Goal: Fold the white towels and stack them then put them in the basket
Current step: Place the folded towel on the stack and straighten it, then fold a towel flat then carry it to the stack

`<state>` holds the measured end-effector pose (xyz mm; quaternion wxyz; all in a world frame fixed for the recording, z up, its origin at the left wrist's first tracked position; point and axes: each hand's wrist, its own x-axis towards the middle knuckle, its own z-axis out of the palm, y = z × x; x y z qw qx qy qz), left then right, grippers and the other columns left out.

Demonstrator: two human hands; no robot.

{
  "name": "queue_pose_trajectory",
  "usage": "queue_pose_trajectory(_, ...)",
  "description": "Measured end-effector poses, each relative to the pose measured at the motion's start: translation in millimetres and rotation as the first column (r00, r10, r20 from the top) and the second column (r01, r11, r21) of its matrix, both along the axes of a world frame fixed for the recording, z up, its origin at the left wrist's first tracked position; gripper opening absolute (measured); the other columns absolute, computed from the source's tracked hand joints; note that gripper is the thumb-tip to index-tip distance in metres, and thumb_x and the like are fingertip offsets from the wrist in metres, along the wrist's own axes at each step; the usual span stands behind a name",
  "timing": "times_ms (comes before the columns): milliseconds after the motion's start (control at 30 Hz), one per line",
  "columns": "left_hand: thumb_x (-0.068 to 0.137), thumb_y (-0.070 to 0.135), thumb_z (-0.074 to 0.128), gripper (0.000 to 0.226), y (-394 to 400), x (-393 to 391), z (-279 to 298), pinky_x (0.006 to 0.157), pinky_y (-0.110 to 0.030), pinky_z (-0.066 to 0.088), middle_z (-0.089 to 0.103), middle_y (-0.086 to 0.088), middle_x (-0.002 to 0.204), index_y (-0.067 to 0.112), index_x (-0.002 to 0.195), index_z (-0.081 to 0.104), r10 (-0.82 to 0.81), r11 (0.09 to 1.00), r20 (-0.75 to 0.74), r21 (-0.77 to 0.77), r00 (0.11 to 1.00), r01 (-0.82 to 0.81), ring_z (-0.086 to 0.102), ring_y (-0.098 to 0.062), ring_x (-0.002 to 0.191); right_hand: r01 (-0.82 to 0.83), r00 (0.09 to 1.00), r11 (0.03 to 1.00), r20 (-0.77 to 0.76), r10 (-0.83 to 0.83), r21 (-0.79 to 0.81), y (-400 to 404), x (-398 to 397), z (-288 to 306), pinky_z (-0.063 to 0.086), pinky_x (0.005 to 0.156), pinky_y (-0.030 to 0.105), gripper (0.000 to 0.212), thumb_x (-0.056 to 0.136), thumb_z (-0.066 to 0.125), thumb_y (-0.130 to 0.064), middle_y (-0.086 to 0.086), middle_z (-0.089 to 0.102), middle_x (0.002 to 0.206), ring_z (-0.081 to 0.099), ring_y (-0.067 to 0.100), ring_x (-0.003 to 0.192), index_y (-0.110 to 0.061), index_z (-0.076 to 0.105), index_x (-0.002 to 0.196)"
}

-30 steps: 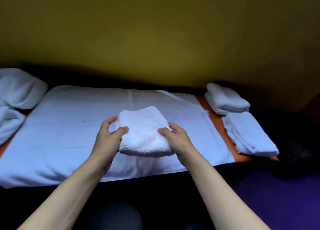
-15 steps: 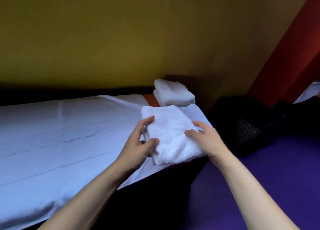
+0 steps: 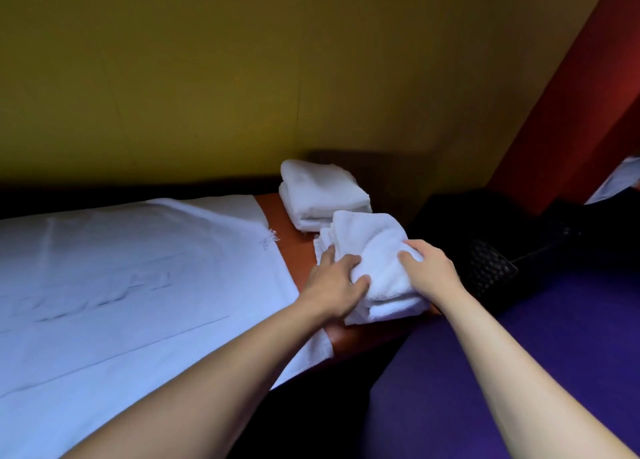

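A folded white towel (image 3: 372, 247) lies on top of another folded towel (image 3: 391, 309) at the right end of the orange bed (image 3: 277, 216). My left hand (image 3: 337, 285) grips its left edge, fingers curled into the cloth. My right hand (image 3: 427, 271) holds its right edge. Behind it sits a second stack of folded white towels (image 3: 322, 193). A dark woven basket (image 3: 488, 271) stands on the floor just right of the bed end, dim and partly in shadow.
A white sheet (image 3: 121, 278) covers most of the bed to the left. A yellow wall (image 3: 242, 77) runs behind, with a red surface (image 3: 588, 112) at the right. Purple flooring (image 3: 519, 372) lies below the right arm.
Both hands carried the folded towel from the middle of the sheet to the right end of the bed and set it down on the folded towel there. The view swung right.
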<state>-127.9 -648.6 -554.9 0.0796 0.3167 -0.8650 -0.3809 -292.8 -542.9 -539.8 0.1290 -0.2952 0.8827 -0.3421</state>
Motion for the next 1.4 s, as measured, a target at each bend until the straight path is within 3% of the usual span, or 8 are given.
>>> queue_pose_trajectory(167, 0.102, 0.047, 0.038, 0.054, 8.3, 4.3, -3.7, 0.119, -0.042, 0.020, 0.010, -0.015, 0.166, 0.033, 0.153, 0.033, 0.007, 0.998, 0.030, -0.063, 1.000, -0.005, 0.020, -0.040, 0.149, 0.026, 0.994, 0.998, -0.109, -0.021, 0.049, -0.8, -1.1, 0.1, 0.044, 0.085, 0.035, 0.044, 0.092, 0.048, -0.039, 0.005, 0.059, 0.131, 0.056, 0.028, 0.113, -0.034, 0.057, 0.134)
queue_pose_trajectory(333, 0.098, 0.054, 0.032, 0.060, 6.5, 25.4, -10.2, 0.116, -0.045, 0.028, 0.031, -0.012, 0.159, 0.037, 0.155, 0.023, -0.024, 0.995, 0.011, -0.092, 1.000, 0.024, 0.032, -0.036, 0.141, 0.037, 0.968, 0.985, -0.253, 0.007, 0.167, -3.7, 7.4, 3.1, 0.041, 0.099, 0.043, 0.048, 0.097, 0.044, -0.040, 0.014, 0.049, 0.138, 0.049, 0.038, 0.122, -0.028, 0.051, 0.142)
queue_pose_trajectory(433, 0.099, 0.048, 0.039, 0.060, 13.7, 62.7, -13.4, 0.112, -0.040, 0.031, 0.042, -0.005, 0.152, 0.032, 0.156, 0.025, -0.026, 0.966, 0.019, -0.258, 0.999, 0.030, 0.041, -0.031, 0.132, 0.085, 0.890, 0.984, -0.456, -0.003, 0.159, -9.0, 16.5, 6.3, 0.034, 0.103, 0.046, 0.044, 0.097, 0.048, -0.037, 0.012, 0.052, 0.135, 0.047, 0.038, 0.120, -0.025, 0.055, 0.138)
queue_pose_trajectory(667, 0.070, 0.061, 0.059, 0.077, 35.2, 146.0, -61.1, 0.101, -0.046, 0.049, 0.058, -0.008, 0.136, 0.021, 0.135, 0.054, -0.034, 0.832, 0.153, -0.544, 0.988, 0.113, 0.059, -0.035, 0.118, -0.302, 0.744, 0.949, -0.644, 0.179, -0.085, -47.0, 96.2, 8.5, 0.047, 0.086, 0.046, 0.038, 0.083, 0.048, -0.031, 0.011, 0.067, 0.108, 0.059, 0.037, 0.097, -0.016, 0.071, 0.110)
queue_pose_trajectory(833, 0.077, 0.034, 0.051, 0.053, 32.8, 157.6, -68.8, 0.100, -0.035, 0.049, 0.064, -0.005, 0.129, 0.018, 0.126, 0.064, -0.037, 0.774, 0.060, -0.629, 0.997, 0.067, 0.065, -0.030, 0.111, -0.447, 0.813, 0.892, -0.381, 0.440, 0.075, -69.5, 147.2, -16.7, 0.048, 0.091, 0.042, 0.033, 0.089, 0.053, -0.030, 0.006, 0.061, 0.113, 0.058, 0.029, 0.105, -0.024, 0.065, 0.119)
queue_pose_trajectory(1067, 0.092, 0.026, 0.045, 0.029, 27.1, 172.1, -54.3, 0.077, -0.037, 0.047, 0.066, 0.009, 0.097, 0.028, 0.112, 0.067, 0.252, 0.825, -0.270, -0.441, 0.929, -0.352, 0.057, -0.022, 0.084, -0.335, 0.942, 0.937, 0.040, 0.333, 0.097, -116.0, 129.5, -20.3, 0.049, 0.096, 0.036, 0.025, 0.091, 0.060, -0.033, 0.006, 0.070, 0.111, 0.064, 0.026, 0.107, -0.019, 0.068, 0.110)
queue_pose_trajectory(1200, 0.096, 0.013, 0.049, 0.028, 28.2, 197.3, -35.1, 0.074, -0.022, 0.045, 0.061, 0.016, 0.089, 0.033, 0.109, 0.064, 0.453, 0.858, -0.415, -0.039, 0.789, -0.513, 0.055, -0.006, 0.079, -0.214, 0.844, 0.974, 0.487, 0.223, -0.076, -149.9, 120.3, -21.1, 0.053, 0.069, 0.037, 0.026, 0.094, 0.060, -0.031, 0.016, 0.066, 0.091, 0.066, 0.031, 0.077, -0.008, 0.063, 0.106)
queue_pose_trajectory(1400, 0.092, 0.022, 0.060, 0.021, 26.3, 217.8, -24.5, 0.062, -0.016, 0.044, 0.062, 0.021, 0.068, 0.042, 0.097, 0.063, 0.495, 0.864, -0.401, 0.129, 0.771, -0.488, 0.057, -0.002, 0.063, -0.111, 0.776, 0.984, 0.606, 0.172, -0.137, -214.8, 124.9, -28.9, 0.055, 0.057, 0.031, 0.028, 0.095, 0.059, -0.033, 0.014, 0.072, 0.092, 0.071, 0.029, 0.075, -0.007, 0.063, 0.104)
